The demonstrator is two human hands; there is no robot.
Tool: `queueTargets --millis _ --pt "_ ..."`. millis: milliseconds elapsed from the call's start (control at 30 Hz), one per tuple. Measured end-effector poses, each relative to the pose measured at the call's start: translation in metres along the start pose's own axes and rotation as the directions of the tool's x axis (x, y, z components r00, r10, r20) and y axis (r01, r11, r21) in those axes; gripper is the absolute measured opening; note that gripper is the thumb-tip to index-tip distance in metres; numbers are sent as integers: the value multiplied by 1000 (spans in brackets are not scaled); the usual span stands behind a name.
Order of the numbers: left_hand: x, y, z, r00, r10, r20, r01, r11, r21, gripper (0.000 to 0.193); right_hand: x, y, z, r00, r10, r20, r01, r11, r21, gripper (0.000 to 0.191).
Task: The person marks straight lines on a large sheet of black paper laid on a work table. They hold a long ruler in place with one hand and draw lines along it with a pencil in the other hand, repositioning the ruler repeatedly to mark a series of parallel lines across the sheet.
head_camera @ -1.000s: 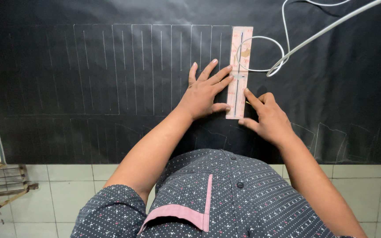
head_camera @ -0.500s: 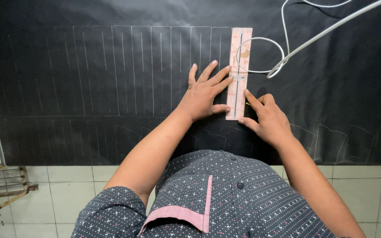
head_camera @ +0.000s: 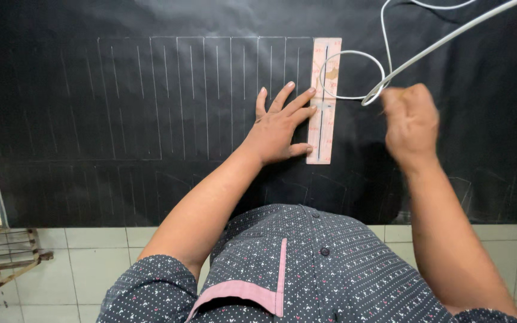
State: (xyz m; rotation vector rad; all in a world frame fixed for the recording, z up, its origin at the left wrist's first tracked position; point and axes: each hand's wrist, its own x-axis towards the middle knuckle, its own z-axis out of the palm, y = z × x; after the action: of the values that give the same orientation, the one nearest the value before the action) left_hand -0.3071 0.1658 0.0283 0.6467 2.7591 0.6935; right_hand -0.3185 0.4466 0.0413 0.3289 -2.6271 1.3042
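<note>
The left hand (head_camera: 276, 128) lay flat with its fingers spread on a wide black sheet (head_camera: 61, 179) ruled with thin white chalk lines, which covered the surface. Its fingertips and thumb pressed on the left edge of a long, pale pink transparent plastic ruler (head_camera: 324, 101), which lay lengthwise pointing toward the far edge of the surface, just right of the last chalk line. The left grip was wide and held nothing; it only pinned the ruler down.

The right hand (head_camera: 411, 119) was raised well apart from the ruler on its right side, blurred, with the fingers curled into a narrow fist; whether it held anything small could not be told. A thin white cable (head_camera: 426, 49) looped over the ruler's far end and ran off toward the far right corner, passing just beside the right hand.
</note>
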Motion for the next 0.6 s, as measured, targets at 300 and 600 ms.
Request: queueTargets --millis 300,600 --pt "-2 9 -13 1000 -1 28 1 1000 16 82 94 -23 30 973 155 173 -217 875 434 21" --pt "0 14 -20 999 -10 45 10 1000 9 85 130 -44 55 938 198 286 -301 874 382 22"
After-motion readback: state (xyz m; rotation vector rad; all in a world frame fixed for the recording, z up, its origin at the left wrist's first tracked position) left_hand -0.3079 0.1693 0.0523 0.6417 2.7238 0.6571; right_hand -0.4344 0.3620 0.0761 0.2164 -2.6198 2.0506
